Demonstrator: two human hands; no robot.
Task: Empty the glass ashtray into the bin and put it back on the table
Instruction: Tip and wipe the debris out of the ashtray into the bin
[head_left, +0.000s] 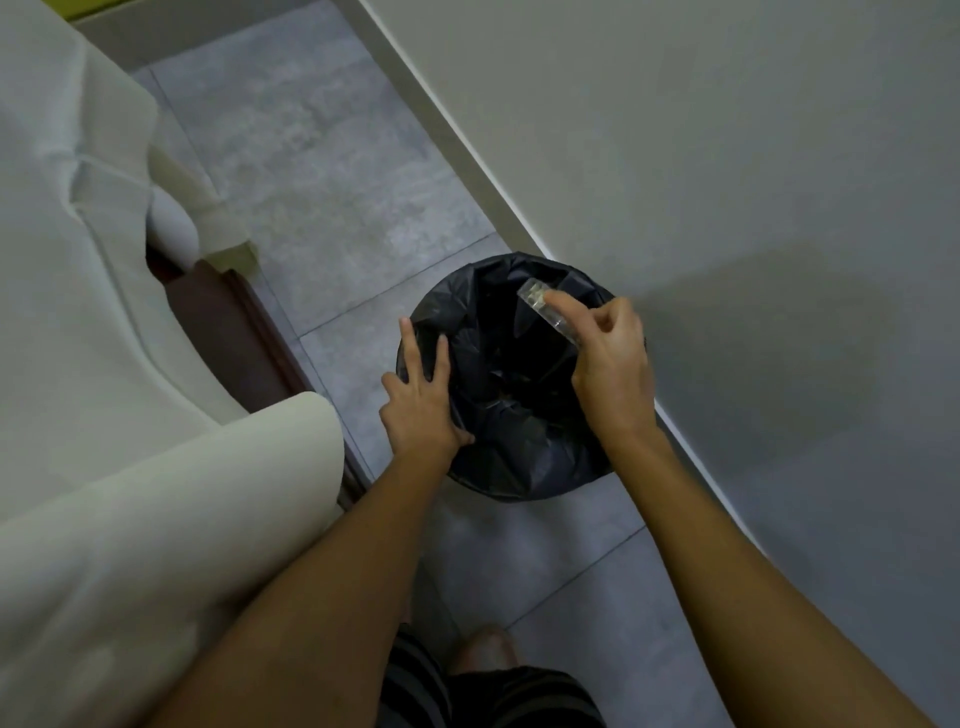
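Cream fabric: a sofa (78, 322) fills the left side, its arm (171, 499) curving out just beside the left forearm.
Dark wood: the sofa's base (228, 332) shows under the cushions, running down toward the bin.
Floor: grey tiles (311, 156) between sofa and wall, a narrow strip with the bin standing in it.
Left hand (421, 400): laid on the bin's near-left rim, fingers spread flat over the liner, thumb hooked on the inside edge; it grips nothing but the plastic.
Bin (498, 467): round, lined with a black bag, close against the skirting; the inside is too dark to make out its contents.
Ashtray (545, 306): clear glass, tipped on edge above the bin's far-right side, over the opening.
Right hand (613, 358): closed around the ashtray, forefinger stretched along its top, other fingers curled.
Wall (727, 156): pale, with a white skirting (467, 135) running diagonally, right behind the bin.
Below: striped shorts (415, 686) and a knee (485, 649) at the bottom edge.
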